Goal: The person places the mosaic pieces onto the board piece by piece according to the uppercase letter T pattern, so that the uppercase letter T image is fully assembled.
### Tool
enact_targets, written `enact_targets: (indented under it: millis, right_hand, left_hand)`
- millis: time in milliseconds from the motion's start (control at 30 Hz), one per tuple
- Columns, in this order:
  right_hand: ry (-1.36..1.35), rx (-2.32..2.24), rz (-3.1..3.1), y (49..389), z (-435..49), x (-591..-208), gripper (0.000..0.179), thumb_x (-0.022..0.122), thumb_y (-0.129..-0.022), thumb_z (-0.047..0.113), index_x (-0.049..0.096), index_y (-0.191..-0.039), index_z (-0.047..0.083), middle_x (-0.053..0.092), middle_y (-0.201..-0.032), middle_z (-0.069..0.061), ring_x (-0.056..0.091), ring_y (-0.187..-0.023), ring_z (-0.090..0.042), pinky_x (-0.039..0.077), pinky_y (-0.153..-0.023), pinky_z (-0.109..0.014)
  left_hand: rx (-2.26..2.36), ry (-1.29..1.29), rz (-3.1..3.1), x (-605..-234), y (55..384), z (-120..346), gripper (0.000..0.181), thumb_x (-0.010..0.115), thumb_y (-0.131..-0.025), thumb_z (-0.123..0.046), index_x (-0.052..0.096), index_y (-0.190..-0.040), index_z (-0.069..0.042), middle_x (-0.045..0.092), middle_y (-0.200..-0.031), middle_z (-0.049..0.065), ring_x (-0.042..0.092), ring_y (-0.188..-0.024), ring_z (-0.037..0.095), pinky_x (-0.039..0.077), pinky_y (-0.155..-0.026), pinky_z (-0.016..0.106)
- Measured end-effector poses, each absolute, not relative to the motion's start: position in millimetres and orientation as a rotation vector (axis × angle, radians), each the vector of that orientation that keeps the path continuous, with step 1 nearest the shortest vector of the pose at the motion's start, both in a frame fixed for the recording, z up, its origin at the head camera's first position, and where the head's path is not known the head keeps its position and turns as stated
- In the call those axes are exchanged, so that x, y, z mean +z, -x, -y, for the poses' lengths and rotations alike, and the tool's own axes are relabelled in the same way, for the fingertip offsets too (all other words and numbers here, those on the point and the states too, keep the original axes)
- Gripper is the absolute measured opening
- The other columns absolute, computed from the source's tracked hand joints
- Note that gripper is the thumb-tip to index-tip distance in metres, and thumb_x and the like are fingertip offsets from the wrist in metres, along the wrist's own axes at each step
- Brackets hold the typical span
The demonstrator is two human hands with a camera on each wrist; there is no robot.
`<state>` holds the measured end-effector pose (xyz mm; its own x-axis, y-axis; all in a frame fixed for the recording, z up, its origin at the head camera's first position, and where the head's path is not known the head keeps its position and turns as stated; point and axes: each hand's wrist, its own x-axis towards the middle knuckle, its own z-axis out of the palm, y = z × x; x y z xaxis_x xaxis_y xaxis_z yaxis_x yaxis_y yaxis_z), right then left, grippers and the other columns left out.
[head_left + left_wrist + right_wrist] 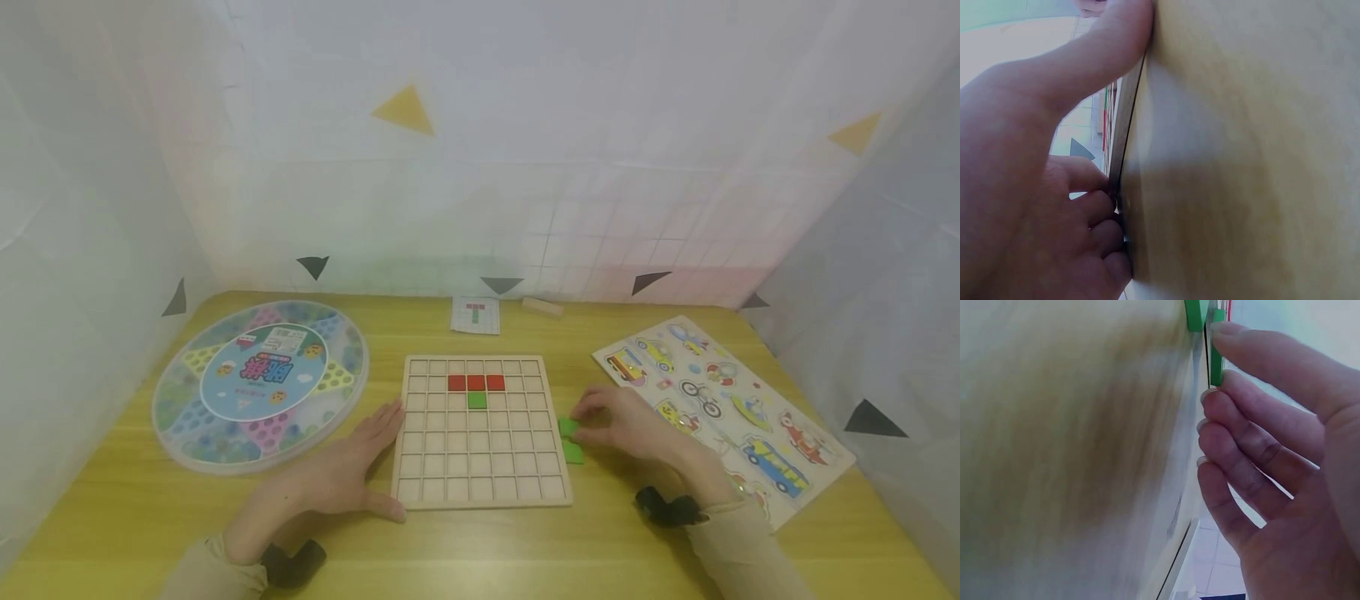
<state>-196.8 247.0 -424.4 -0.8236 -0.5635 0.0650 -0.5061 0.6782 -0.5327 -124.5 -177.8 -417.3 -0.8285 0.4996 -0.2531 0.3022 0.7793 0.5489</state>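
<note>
A light wooden grid board lies flat on the table. Three red square tiles form a row in its upper part, and one green tile sits just below the middle red one. My left hand rests beside the board, thumb and fingers spread against its left edge; the left wrist view shows them touching the board's side. To the right of the board, my right hand pinches a green square tile between thumb and index finger. Another green tile lies close by, near the board's right edge.
A round Chinese checkers box lies at left. A wooden vehicle puzzle lies at right, partly under the right forearm. Behind the board are a paper card with a red and green T pattern and a small wooden block.
</note>
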Motion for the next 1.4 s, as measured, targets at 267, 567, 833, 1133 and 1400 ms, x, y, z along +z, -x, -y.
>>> enact_targets:
  millis: [267,567,833,1133,1400]
  right_hand:
    - [0.804,-0.859,-2.794,196.1,-247.6,-421.2,0.018,0.082,-0.083,0.033,0.072,-0.096,0.026,0.067,-0.096,0.016,0.062,-0.09,-0.005,0.055,-0.084,-0.027]
    - [0.798,-0.894,-2.771,196.1,-248.8,-423.9,0.022,0.081,-0.084,0.034,0.072,-0.1,0.022,0.071,-0.098,0.013,0.065,-0.094,-0.007,0.055,-0.087,-0.029]
    - [0.837,-0.949,-2.774,195.4,-242.9,-419.6,0.017,0.079,-0.086,0.026,0.072,-0.101,0.021,0.071,-0.099,0.012,0.066,-0.095,-0.009,0.057,-0.089,-0.036]
    - [0.84,-1.031,-2.714,197.7,-229.9,-410.2,0.018,0.078,-0.088,0.024,0.073,-0.105,0.019,0.07,-0.102,0.01,0.064,-0.099,-0.012,0.055,-0.092,-0.042]
    - [0.906,-0.981,-2.707,202.2,-212.5,-404.4,0.018,0.076,-0.089,0.023,0.074,-0.107,0.019,0.07,-0.102,0.011,0.064,-0.097,-0.01,0.056,-0.091,-0.039]
  left_hand:
    - [0.699,-0.601,-2.582,-417.4,125.1,177.4,0.129,0.076,-0.068,-0.07,0.007,-0.162,-0.014,-0.004,-0.168,0.009,0.003,-0.154,0.037,0.015,-0.123,0.058]
    - [0.706,-0.609,-2.578,-416.8,125.1,177.8,0.129,0.076,-0.069,-0.07,0.007,-0.162,-0.012,-0.004,-0.168,0.009,0.002,-0.154,0.038,0.014,-0.123,0.057]
    - [0.711,-0.606,-2.573,-414.2,124.7,177.2,0.128,0.076,-0.069,-0.069,0.009,-0.162,-0.011,-0.003,-0.168,0.009,0.003,-0.154,0.036,0.014,-0.123,0.056]
    - [0.711,-0.6,-2.58,-415.2,123.6,176.8,0.129,0.077,-0.068,-0.069,0.008,-0.162,-0.012,-0.003,-0.168,0.01,0.004,-0.154,0.037,0.014,-0.123,0.056]
    - [0.714,-0.611,-2.586,-418.0,124.7,177.1,0.131,0.077,-0.067,-0.07,0.006,-0.162,-0.012,-0.003,-0.168,0.011,0.004,-0.153,0.039,0.015,-0.123,0.057]
